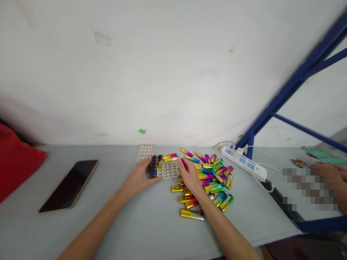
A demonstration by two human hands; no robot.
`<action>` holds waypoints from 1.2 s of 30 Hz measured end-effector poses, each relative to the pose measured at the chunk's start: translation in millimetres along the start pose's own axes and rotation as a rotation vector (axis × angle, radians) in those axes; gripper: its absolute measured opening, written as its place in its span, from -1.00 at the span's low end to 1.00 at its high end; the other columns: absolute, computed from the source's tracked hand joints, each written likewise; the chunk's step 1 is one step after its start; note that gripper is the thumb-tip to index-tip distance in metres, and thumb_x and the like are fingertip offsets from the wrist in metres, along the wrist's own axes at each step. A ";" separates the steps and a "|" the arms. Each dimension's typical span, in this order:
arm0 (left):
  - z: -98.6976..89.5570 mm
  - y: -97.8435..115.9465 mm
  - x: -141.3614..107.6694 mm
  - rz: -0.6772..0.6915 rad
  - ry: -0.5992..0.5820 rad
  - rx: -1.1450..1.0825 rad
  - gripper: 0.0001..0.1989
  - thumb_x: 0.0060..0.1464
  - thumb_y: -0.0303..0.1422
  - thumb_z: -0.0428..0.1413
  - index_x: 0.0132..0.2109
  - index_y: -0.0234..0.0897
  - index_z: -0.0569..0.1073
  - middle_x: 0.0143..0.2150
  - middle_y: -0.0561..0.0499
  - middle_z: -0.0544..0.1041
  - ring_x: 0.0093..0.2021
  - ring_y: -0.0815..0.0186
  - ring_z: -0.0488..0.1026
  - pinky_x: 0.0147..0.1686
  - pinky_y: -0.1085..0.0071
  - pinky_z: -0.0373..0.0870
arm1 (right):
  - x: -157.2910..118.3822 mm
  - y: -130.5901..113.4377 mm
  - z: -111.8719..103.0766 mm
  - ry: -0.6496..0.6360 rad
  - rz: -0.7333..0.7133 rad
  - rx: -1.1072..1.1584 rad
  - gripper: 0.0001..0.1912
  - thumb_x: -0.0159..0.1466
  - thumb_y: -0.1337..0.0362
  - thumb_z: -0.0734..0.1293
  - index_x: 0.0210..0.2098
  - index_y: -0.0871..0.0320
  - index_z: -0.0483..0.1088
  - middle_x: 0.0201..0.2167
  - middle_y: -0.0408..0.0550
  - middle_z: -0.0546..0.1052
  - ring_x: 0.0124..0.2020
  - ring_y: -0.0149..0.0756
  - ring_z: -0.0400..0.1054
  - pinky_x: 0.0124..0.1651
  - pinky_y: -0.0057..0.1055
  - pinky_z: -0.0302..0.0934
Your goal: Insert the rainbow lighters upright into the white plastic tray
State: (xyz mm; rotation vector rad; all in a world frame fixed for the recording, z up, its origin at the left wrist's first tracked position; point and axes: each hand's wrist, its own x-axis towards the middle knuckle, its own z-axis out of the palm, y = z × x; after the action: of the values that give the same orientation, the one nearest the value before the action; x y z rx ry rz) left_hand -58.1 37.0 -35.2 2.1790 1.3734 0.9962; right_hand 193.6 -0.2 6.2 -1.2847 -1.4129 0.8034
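My left hand [141, 175] is closed around the left end of a white tray with rows of round holes [169, 169]. Several black-topped pieces [154, 165] stand in the holes at that end; the holes to the right show bare. At the tray's right edge, my right hand [189, 175] is closed, with a bit of a magenta metallic lighter case [184, 163] showing between its fingers. Around and under that hand spreads a loose pile of shiny lighter cases [214, 177] in gold, pink, green and blue. A few more lie behind the tray.
A second white holed tray [145, 152] lies by the wall. A dark tablet [72, 186] and a red cloth item [18, 159] are on the left. A white power strip [244, 162] and blue metal frame [267, 112] stand right; beyond them is another person's hand [328, 177].
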 end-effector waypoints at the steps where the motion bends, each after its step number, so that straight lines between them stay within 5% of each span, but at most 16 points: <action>1: -0.6 0.5 0.3 0.004 -0.001 0.000 -0.10 -0.10 0.05 0.51 0.31 -0.25 0.53 0.29 -0.28 0.64 0.26 -0.24 0.61 0.34 -0.14 0.52 | -0.6 -0.6 0.1 0.014 -0.037 -0.099 -0.39 0.43 -0.28 0.27 -0.50 0.06 0.20 -0.59 -0.27 0.23 -0.49 -0.39 0.08 -0.41 -0.39 -0.09; 13: -1.4 -4.7 1.0 0.006 -0.016 0.040 -0.11 -0.09 0.12 0.48 0.28 -0.29 0.56 0.27 -0.30 0.65 0.25 -0.24 0.62 0.34 -0.11 0.53 | -1.4 -3.9 -0.4 0.092 -0.048 -0.161 -0.55 0.43 -0.09 0.20 -0.48 0.03 0.20 -0.60 -0.26 0.29 -0.49 -0.34 0.13 -0.39 -0.38 -0.06; 19: -6.4 -6.9 2.0 0.033 -0.054 0.029 -0.14 -0.11 0.04 0.51 0.26 -0.33 0.57 0.30 -0.35 0.62 0.27 -0.28 0.60 0.36 -0.15 0.51 | -2.9 -1.0 0.8 -0.031 -0.125 -0.192 -0.58 0.54 -0.09 0.20 -0.33 0.04 0.27 -0.47 -0.20 0.45 -0.43 -0.28 0.31 -0.31 -0.37 0.14; 24: -10.8 -6.0 1.5 0.057 -0.067 0.007 -0.18 -0.14 -0.03 0.53 0.24 -0.26 0.59 0.25 -0.28 0.66 0.20 -0.24 0.64 0.29 -0.14 0.57 | -6.3 0.7 3.4 -0.065 -0.371 -0.365 -0.52 0.58 -0.11 0.19 -0.35 0.06 0.33 -0.30 -0.02 0.55 -0.22 -0.16 0.44 -0.12 -0.30 0.29; 29: -12.5 -1.4 -0.2 0.067 -0.114 0.030 -0.19 -0.18 -0.07 0.55 0.21 -0.26 0.59 0.25 -0.31 0.65 0.24 -0.25 0.61 0.34 -0.17 0.51 | -8.0 5.1 9.3 -0.170 -0.328 -0.400 -0.50 0.62 -0.08 0.18 -0.31 0.09 0.42 -0.43 -0.06 0.60 -0.39 -0.21 0.48 -0.26 -0.34 0.27; 33: -15.8 7.3 0.6 0.087 -0.136 0.029 -0.25 -0.15 -0.09 0.53 0.18 -0.27 0.59 0.22 -0.28 0.66 0.21 -0.18 0.62 0.31 -0.05 0.54 | -6.9 5.9 17.2 -0.302 -0.361 -0.411 -0.62 0.65 0.03 0.19 -0.02 0.15 0.51 -0.20 0.03 0.71 -0.20 -0.15 0.60 -0.09 -0.30 0.38; 36: -17.5 12.1 1.4 0.100 -0.142 0.009 -0.31 -0.14 -0.11 0.52 0.14 -0.22 0.59 0.18 -0.21 0.68 0.17 -0.13 0.64 0.27 0.03 0.56 | -6.6 0.7 24.2 -0.315 -0.360 -0.619 -0.65 0.64 0.09 0.21 0.02 0.20 0.52 -0.13 0.14 0.70 -0.08 -0.05 0.59 0.05 -0.18 0.39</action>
State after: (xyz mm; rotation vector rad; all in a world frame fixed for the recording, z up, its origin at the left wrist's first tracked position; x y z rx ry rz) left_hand -63.0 31.8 -15.1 2.2971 1.2175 0.8521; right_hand 170.1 -2.7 -2.3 -1.3223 -2.1857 0.3324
